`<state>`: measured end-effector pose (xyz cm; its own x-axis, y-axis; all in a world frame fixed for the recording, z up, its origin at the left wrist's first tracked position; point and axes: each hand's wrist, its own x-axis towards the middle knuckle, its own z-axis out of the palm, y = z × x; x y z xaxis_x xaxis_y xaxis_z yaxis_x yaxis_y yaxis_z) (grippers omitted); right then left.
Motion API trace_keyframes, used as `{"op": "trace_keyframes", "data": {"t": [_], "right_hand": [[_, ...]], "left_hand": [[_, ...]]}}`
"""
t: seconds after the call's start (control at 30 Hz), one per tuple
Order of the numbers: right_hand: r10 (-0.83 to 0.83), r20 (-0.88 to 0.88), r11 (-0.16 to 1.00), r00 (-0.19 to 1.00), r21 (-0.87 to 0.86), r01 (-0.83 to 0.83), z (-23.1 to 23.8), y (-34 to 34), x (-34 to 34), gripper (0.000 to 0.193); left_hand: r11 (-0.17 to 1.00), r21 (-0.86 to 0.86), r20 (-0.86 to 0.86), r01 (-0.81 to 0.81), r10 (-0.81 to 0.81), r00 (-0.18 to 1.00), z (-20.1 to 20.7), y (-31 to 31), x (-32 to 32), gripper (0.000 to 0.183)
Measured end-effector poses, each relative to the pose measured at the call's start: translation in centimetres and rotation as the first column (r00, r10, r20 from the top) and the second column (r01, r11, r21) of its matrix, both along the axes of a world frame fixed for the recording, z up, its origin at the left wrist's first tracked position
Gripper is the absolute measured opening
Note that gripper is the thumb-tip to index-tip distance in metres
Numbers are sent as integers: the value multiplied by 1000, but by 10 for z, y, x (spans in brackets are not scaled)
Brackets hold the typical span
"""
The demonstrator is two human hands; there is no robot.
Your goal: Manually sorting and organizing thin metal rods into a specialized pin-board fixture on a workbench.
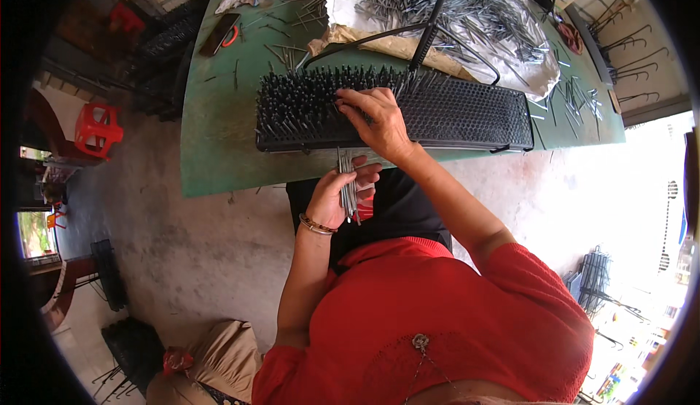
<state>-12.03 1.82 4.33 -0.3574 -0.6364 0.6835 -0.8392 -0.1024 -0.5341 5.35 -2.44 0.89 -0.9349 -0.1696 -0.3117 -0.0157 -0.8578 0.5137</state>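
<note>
A long black rack (470,117) with a honeycomb of holes lies along the near edge of the green table. Thin rods (292,102) stand packed upright in its left half; the holes on its right show bare. Just in front of the rack, my left hand (327,199) is closed around a bundle of thin metal rods (345,175). Over the rack, where the standing rods meet the bare holes, my right hand (383,121) has thumb and fingertips pinched together. What lies between those fingertips is too small to make out against the dark rods.
Behind the rack, a white sack (343,0) spreads open under a big heap of metal rods (452,11). A black metal frame (430,29) rises beside it. Loose rods (576,106), red-handled scissors (231,36) and a phone-like dark slab (217,34) lie on the table (219,128). A red stool (99,131) stands left.
</note>
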Motion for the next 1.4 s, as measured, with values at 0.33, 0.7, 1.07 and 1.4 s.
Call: {"op": "trace_keyframes", "data": {"t": [0.33,0.7,1.07,1.4], "right_hand": [[-30,-230,999,973,32,39,8,12,-1,25],[17,910,844,414,209,-494,14,45,0,19],[132,753,982,644,-12,-188,32,32,-25,24],[-34,302,997,953,76,11,14,10,-21,18]], "left_hand": [[998,-59,-21,-31,30,999,10,-1,-3,37],[987,-147,-32,68,-73,997,27,7,-9,36],[996,-85,13,-21,22,1000,6,6,-12,34],[994,-47,-9,-95,95,995,12,7,-14,35]]}}
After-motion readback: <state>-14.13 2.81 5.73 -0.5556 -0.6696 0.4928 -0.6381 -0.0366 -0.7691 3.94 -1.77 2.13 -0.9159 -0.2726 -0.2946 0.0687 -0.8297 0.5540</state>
